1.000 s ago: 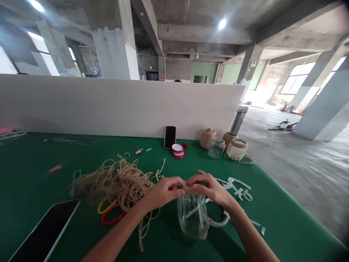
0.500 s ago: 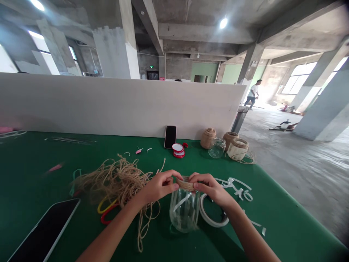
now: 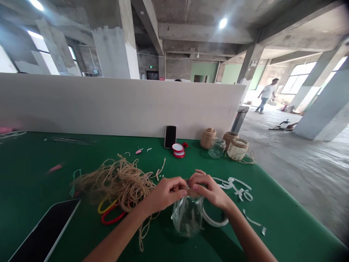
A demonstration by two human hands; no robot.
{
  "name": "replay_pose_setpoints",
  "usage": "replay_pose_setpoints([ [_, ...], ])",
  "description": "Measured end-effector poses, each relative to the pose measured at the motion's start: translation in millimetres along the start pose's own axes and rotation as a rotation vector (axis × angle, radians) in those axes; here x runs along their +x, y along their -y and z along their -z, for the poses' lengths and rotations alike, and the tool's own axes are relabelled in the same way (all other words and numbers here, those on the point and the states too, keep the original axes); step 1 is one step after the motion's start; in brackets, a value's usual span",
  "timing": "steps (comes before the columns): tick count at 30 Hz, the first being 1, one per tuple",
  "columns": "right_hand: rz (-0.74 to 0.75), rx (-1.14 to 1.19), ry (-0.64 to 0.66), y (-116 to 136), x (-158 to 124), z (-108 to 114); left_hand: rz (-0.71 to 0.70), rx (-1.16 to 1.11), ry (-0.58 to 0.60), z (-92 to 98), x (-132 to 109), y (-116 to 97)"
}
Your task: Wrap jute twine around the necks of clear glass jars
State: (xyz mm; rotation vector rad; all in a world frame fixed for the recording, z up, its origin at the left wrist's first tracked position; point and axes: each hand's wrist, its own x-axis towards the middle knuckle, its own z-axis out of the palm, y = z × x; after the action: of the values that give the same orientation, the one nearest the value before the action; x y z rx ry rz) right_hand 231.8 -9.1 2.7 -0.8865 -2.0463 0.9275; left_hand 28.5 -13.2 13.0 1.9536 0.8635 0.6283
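Observation:
A clear glass jar (image 3: 187, 217) stands on the green table (image 3: 40, 153) in front of me, with jute twine wound round its neck (image 3: 191, 191). My left hand (image 3: 163, 194) pinches the twine at the left of the neck. My right hand (image 3: 208, 189) has its fingers closed on the right of the neck. A loose heap of twine (image 3: 117, 182) lies to the left, and a strand runs from it under my left wrist. White tape strips show inside or on the jar's wall.
A white tape ring (image 3: 215, 220) lies right of the jar, with white paper strips (image 3: 234, 185) beyond. Red and yellow loops (image 3: 110, 213) sit under the twine. A tablet (image 3: 43, 233) lies at the near left. A phone (image 3: 170, 137), red lids (image 3: 178, 149) and wrapped jars (image 3: 237, 148) stand by the partition. A person (image 3: 265, 94) walks far off.
The jar has tipped back from leaning toward me to nearly upright. Both hands dropped a little and stay on its neck. The distant person walked to the right.

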Motion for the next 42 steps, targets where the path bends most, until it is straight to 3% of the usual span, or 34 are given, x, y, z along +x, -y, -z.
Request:
replay_pose_setpoints([
  [9, 0.03, -0.033, 0.07, 8.4, 1.0, -0.8, 0.019, 0.027, -0.014, 0.1, -2.1, -6.7],
  [15, 0.005, 0.009, 0.06, 2.7, 0.5, 2.9, -0.001, 0.081, 0.034, 8.3, -2.0, 0.7],
  [29, -0.01, 0.094, 0.048, 0.4, -1.5, 4.2, 0.015, 0.262, -0.033, 24.0, 2.3, 15.1],
  [42, -0.015, 0.135, 0.098, 0.4, -1.6, 6.0, 0.015, -0.012, 0.066, 17.3, 8.7, 31.0],
])
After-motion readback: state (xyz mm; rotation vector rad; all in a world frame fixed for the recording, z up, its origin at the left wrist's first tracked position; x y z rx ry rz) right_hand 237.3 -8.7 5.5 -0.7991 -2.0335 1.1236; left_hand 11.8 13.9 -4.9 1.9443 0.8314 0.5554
